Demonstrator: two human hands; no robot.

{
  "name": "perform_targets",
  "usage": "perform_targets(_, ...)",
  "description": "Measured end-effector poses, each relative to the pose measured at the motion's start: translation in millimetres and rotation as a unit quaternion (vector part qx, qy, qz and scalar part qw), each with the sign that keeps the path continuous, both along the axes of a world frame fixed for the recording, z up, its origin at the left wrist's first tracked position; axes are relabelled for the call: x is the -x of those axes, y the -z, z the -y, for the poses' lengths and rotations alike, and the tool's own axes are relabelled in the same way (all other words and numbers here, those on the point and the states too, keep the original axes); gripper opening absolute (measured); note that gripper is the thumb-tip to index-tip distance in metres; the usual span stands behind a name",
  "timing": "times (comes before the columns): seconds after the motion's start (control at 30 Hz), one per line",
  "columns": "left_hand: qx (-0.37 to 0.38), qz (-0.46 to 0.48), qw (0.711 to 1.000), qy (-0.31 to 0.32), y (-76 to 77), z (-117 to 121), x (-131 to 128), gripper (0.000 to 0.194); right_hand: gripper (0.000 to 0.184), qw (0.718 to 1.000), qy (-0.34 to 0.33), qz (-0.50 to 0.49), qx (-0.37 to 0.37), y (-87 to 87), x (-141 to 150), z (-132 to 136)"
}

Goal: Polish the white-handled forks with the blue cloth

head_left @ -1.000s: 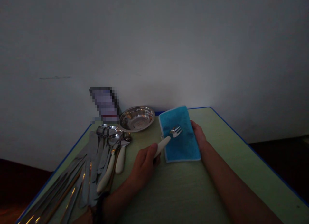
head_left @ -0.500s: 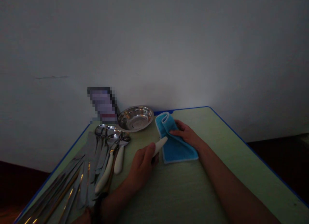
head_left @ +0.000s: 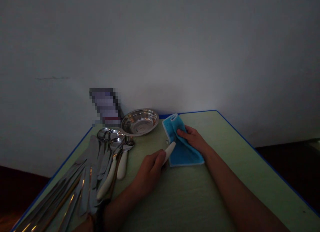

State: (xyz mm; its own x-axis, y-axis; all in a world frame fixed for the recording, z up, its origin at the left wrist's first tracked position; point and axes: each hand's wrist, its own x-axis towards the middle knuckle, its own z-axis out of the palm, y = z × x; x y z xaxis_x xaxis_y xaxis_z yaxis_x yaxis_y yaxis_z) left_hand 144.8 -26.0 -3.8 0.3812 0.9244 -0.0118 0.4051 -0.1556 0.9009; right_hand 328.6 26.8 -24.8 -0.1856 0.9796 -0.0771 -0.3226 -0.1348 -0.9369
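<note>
My left hand [head_left: 153,167] is closed round the white handle of a fork [head_left: 170,151], which points up and to the right. The fork's metal head is hidden inside a blue cloth [head_left: 185,153] with a pale edge. My right hand [head_left: 193,138] pinches the cloth, its thumb on the fold, so that the upper part wraps over the fork's head. The cloth's lower part hangs flat above the table. Left of my left hand lie several spoons [head_left: 115,143], and a white-handled piece [head_left: 122,165] is nearest to it.
A shiny metal bowl [head_left: 140,122] stands at the back of the green, blue-edged table [head_left: 240,158]. Several long metal utensils [head_left: 67,192] lie along the left side. A blurred-out, screen-like object [head_left: 106,107] leans on the wall [head_left: 175,52].
My right hand has come from behind the cloth's right side and folded its upper part over the fork's head, hiding it. My left hand has kept its hold on the handle.
</note>
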Motion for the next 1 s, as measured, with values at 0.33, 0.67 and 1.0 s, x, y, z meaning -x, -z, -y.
perform_targets(0.33, 0.003, 0.043, 0.999, -0.009, -0.4, 0.8, -0.3, 0.037, 0.036, 0.976, 0.174, -0.009, 0.129, -6.7, -3.8, -7.9)
perform_targets(0.67, -0.001, 0.02, 1.0, -0.01, 3.4, -1.1, -1.5, 0.036, 0.033, 0.982, 0.001, -0.16, 0.103, -7.8, 7.2, 1.6)
perform_targets(1.0, -0.023, -0.092, 0.993, 0.067, -4.5, -0.3, -2.6, 0.034, 0.022, 0.997, 0.004, -0.058, 0.058, -2.1, 8.6, 3.4)
